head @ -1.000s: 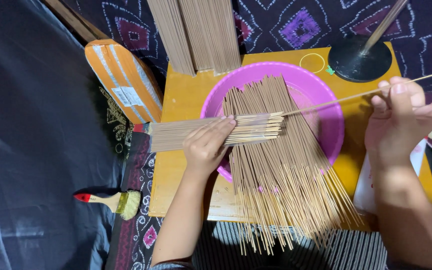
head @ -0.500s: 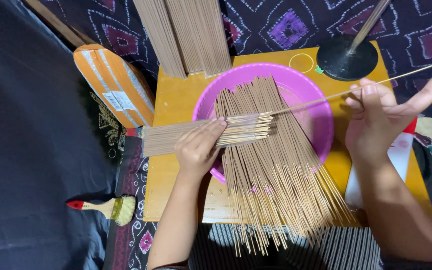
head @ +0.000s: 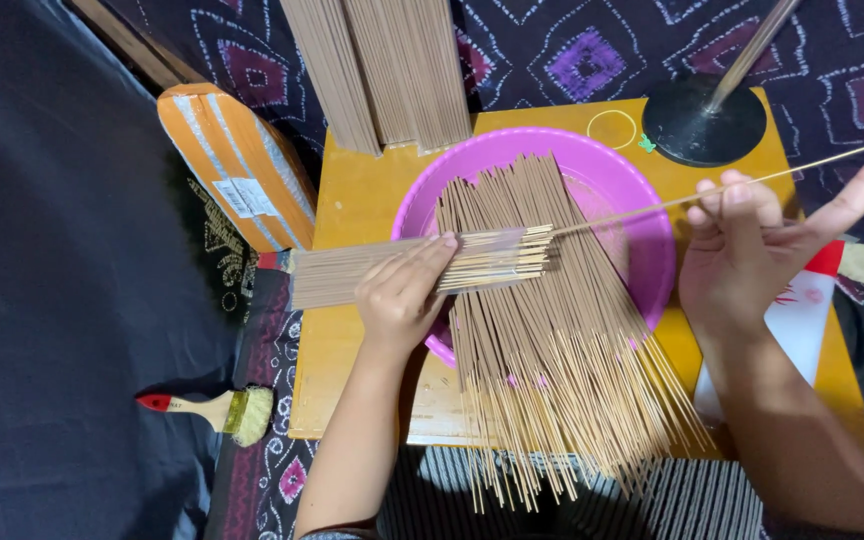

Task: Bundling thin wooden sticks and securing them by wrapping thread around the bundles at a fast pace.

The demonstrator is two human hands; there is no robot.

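Over the pink basin (head: 642, 215) on the low yellow table (head: 357, 200), the work is feeding one thin stick into a flat bundle. The left hand (head: 402, 295) lies palm down at the basin's left rim, fingers nearly flat and closed over the small bundle of sticks (head: 352, 275), which runs crosswise from beyond that rim to about the basin's middle. The right hand (head: 737, 255) sits at the basin's right rim, pinching a single long stick (head: 642, 208) between thumb and two fingers, the index finger flung straight out; the stick's near tip meets the bundle's end above the basin's centre. Beneath both, a large fan of loose sticks (head: 552, 390) spreads from the basin toward the table's near edge.

To my eye the trick is keeping the bundle pressed flat so its ends stay level, and sliding the single stick in along the others rather than across them; a skewed entry would likely splay the tips. Left of the basin lie an orange block (head: 237, 165) and a brush (head: 222, 410); behind it, stacked sticks (head: 382, 70) and a black stand (head: 702, 120).
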